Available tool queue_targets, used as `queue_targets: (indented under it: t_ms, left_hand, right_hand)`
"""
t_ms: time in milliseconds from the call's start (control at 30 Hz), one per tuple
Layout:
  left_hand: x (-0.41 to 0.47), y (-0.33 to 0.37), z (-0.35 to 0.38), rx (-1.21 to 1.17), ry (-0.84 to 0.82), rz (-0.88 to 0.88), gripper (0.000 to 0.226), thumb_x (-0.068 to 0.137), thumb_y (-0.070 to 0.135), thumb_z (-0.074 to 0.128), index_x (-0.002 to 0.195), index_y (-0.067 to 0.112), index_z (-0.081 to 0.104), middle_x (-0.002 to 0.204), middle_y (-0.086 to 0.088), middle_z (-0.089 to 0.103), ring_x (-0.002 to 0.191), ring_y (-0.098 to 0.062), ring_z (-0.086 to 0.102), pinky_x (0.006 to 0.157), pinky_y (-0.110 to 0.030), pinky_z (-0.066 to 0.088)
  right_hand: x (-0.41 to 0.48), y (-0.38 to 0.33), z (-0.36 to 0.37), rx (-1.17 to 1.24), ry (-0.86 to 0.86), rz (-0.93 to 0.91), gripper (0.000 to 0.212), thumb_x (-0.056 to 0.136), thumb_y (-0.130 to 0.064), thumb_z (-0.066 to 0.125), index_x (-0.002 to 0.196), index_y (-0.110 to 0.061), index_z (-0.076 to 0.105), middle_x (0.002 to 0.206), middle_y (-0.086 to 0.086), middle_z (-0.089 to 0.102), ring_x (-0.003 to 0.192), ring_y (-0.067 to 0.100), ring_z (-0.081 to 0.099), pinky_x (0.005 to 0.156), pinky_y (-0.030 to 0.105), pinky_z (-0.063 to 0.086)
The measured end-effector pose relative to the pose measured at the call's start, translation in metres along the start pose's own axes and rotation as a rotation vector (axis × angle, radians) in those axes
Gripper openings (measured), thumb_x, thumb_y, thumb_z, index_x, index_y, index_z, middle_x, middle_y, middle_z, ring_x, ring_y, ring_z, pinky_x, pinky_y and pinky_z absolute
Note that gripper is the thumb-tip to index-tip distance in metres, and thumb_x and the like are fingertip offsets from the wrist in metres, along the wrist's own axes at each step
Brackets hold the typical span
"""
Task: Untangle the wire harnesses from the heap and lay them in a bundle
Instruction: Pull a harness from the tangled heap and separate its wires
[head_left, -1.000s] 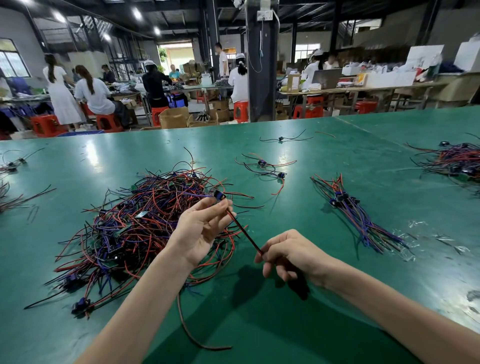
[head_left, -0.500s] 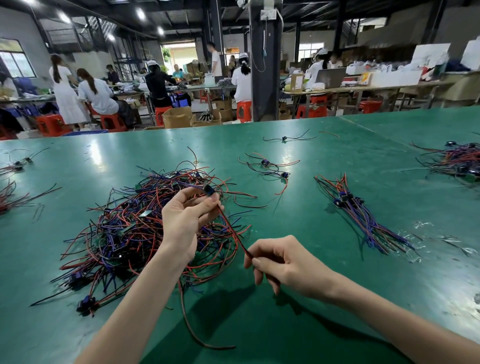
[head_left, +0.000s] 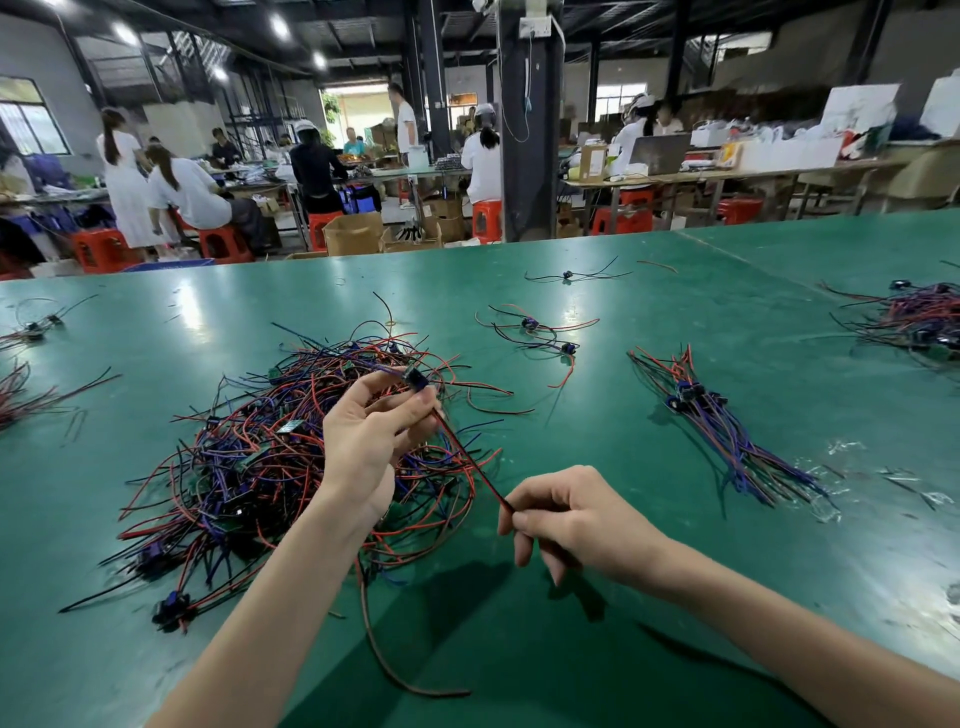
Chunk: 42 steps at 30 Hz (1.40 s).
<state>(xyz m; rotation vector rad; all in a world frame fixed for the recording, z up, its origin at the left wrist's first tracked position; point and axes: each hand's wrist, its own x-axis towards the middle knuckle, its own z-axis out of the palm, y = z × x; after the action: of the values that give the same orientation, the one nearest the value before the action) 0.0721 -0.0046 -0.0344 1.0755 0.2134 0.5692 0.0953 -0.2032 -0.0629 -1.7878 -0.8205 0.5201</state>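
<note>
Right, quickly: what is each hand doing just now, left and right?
Left hand: closed, pinching the small blue-black connector of one red-and-black wire harness.
Right hand: closed, pinching the same harness lower down, wires stretched straight.

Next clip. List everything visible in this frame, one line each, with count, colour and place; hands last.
tangled heap: one, red, blue and black wires, table centre-left.
held harness: one, red-black wire, dark connector, stretched between both hands.
laid bundle: one, blue and red, right of the hands.
loose harnesses: a few, red-black, beyond the heap.
second heap: one, red-purple, right edge.
table: one, green.
stools: several, red, background.
workers: several, mostly white tops, background benches.
left hand: pinches the connector end.
right hand: pinches the wire.
</note>
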Motion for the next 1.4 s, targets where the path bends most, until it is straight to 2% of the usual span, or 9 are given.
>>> queue_targets:
  t_ms: [200, 467, 533, 667, 800, 1000, 1400]
  left_hand:
    - [-0.005, 0.003, 0.007, -0.135, -0.023, -0.125, 0.037, 0.057, -0.001, 0.068, 0.090, 0.012, 0.058, 0.076, -0.012, 0.070, 0.058, -0.015, 0.068, 0.050, -0.019, 0.054]
    - [-0.005, 0.002, 0.008, -0.158, -0.086, -0.208, 0.031, 0.067, -0.006, 0.063, 0.091, 0.013, 0.058, 0.072, -0.011, 0.072, 0.058, -0.015, 0.069, 0.049, -0.019, 0.055]
    - [-0.005, 0.001, 0.008, -0.152, -0.106, -0.225, 0.033, 0.063, -0.005, 0.064, 0.091, 0.013, 0.059, 0.073, -0.012, 0.072, 0.059, -0.016, 0.069, 0.051, -0.020, 0.056]
    - [-0.003, 0.002, 0.006, -0.114, -0.089, -0.173, 0.035, 0.061, -0.003, 0.066, 0.092, 0.012, 0.059, 0.073, -0.012, 0.071, 0.059, -0.016, 0.068, 0.049, -0.020, 0.055]
    - [0.000, 0.004, 0.000, -0.049, -0.030, -0.100, 0.035, 0.061, -0.003, 0.069, 0.092, 0.012, 0.060, 0.073, -0.010, 0.070, 0.060, -0.015, 0.068, 0.049, -0.019, 0.054]
    - [0.003, -0.002, -0.003, 0.101, 0.021, 0.003, 0.030, 0.074, -0.013, 0.068, 0.092, 0.010, 0.063, 0.067, -0.003, 0.070, 0.063, -0.015, 0.068, 0.053, -0.020, 0.054]
    - [0.005, -0.003, -0.006, 0.096, 0.020, 0.034, 0.029, 0.073, -0.008, 0.070, 0.093, 0.012, 0.064, 0.073, -0.005, 0.071, 0.072, -0.019, 0.069, 0.057, -0.022, 0.055]
  right_hand:
    - [0.008, 0.004, -0.003, 0.061, 0.022, 0.141, 0.024, 0.084, 0.007, 0.045, 0.076, -0.006, 0.064, 0.058, 0.005, 0.065, 0.033, 0.013, 0.051, 0.033, 0.017, 0.032]
    - [0.011, 0.008, -0.006, 0.068, 0.031, 0.182, 0.024, 0.082, 0.007, 0.045, 0.074, -0.005, 0.064, 0.056, 0.005, 0.064, 0.033, 0.012, 0.050, 0.032, 0.016, 0.032]
    - [0.011, 0.009, -0.006, 0.065, 0.030, 0.194, 0.024, 0.081, 0.007, 0.045, 0.073, -0.006, 0.064, 0.056, 0.005, 0.065, 0.033, 0.012, 0.049, 0.032, 0.017, 0.032]
    - [0.010, 0.009, -0.006, 0.100, 0.012, 0.190, 0.022, 0.083, 0.007, 0.045, 0.076, -0.003, 0.064, 0.057, 0.007, 0.064, 0.033, 0.012, 0.049, 0.032, 0.017, 0.032]
    - [0.007, 0.006, -0.004, 0.130, -0.048, 0.111, 0.023, 0.088, 0.005, 0.047, 0.079, -0.007, 0.063, 0.060, 0.005, 0.063, 0.034, 0.010, 0.051, 0.033, 0.017, 0.032]
    - [0.003, 0.005, -0.002, 0.118, -0.037, -0.031, 0.027, 0.094, 0.004, 0.047, 0.082, -0.015, 0.063, 0.065, 0.001, 0.066, 0.037, 0.010, 0.052, 0.035, 0.017, 0.034]
    - [0.003, 0.004, -0.004, 0.145, -0.102, -0.006, 0.018, 0.095, 0.001, 0.047, 0.093, -0.007, 0.063, 0.066, 0.004, 0.065, 0.032, 0.008, 0.049, 0.033, 0.017, 0.031]
